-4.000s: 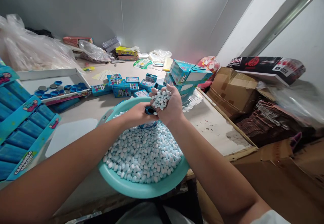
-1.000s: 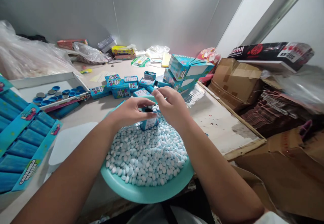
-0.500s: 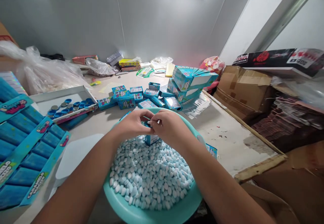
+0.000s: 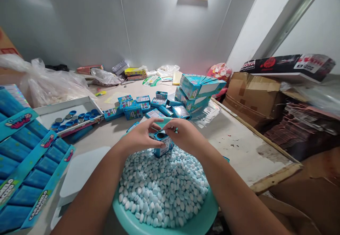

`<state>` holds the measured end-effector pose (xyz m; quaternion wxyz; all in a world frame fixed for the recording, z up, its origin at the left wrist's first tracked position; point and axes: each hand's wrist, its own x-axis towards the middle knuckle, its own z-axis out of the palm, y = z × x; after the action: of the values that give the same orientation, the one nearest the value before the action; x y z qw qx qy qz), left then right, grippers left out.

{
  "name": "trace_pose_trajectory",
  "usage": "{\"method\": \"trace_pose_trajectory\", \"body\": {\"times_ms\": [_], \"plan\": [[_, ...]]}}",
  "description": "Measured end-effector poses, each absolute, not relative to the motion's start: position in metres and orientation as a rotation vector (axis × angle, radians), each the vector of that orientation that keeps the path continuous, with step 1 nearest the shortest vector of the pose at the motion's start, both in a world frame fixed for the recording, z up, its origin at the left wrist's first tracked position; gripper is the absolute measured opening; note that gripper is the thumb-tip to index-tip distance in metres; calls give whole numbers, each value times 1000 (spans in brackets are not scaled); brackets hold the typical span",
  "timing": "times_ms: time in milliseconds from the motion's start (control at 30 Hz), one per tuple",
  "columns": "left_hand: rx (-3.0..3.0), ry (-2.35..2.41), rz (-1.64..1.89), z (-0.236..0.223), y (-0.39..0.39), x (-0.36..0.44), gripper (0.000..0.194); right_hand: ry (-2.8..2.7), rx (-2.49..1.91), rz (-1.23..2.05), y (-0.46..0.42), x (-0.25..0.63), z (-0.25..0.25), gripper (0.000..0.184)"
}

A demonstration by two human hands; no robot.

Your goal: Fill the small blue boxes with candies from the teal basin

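A teal basin (image 4: 199,224) in front of me is heaped with small pale blue and white candy tablets (image 4: 162,189). Above its far side both hands hold a small blue candy box (image 4: 163,145) that stands upright on the tablets. A round dark hole shows in the box's top. My left hand (image 4: 139,138) grips its left side, thumb and fingers curled round the top. My right hand (image 4: 184,135) closes on its right side with fingertips at the top.
Several small blue boxes (image 4: 138,106) lie on the table beyond the basin, beside stacked larger blue cartons (image 4: 198,88). A white tray (image 4: 47,109) holds blue caps at left. Blue display packs (image 4: 23,157) fill the near left. Cardboard boxes (image 4: 252,95) stand right of the table edge.
Four seconds ago my right hand held a handful of tablets over the box. That hand has emptied and now both hands close on the box, whose top hole shows. The view has tilted up.
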<state>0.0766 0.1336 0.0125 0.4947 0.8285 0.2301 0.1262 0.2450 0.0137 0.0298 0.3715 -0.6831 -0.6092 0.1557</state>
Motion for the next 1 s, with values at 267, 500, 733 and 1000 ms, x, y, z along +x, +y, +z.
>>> {"method": "trace_pose_trajectory", "body": {"times_ms": [267, 500, 733, 1000], "plan": [[2177, 460, 45, 14, 134, 76, 30, -1546, -1837, 230, 19, 255, 22, 23], [2242, 542, -13, 22, 129, 76, 32, -1678, -1750, 269, 14, 237, 25, 26], [2209, 549, 11, 16, 134, 75, 42, -1617, -1610, 283, 4, 241, 27, 25], [2228, 513, 121, 19, 130, 73, 34, -1823, -1786, 312, -83, 204, 28, 35]]}}
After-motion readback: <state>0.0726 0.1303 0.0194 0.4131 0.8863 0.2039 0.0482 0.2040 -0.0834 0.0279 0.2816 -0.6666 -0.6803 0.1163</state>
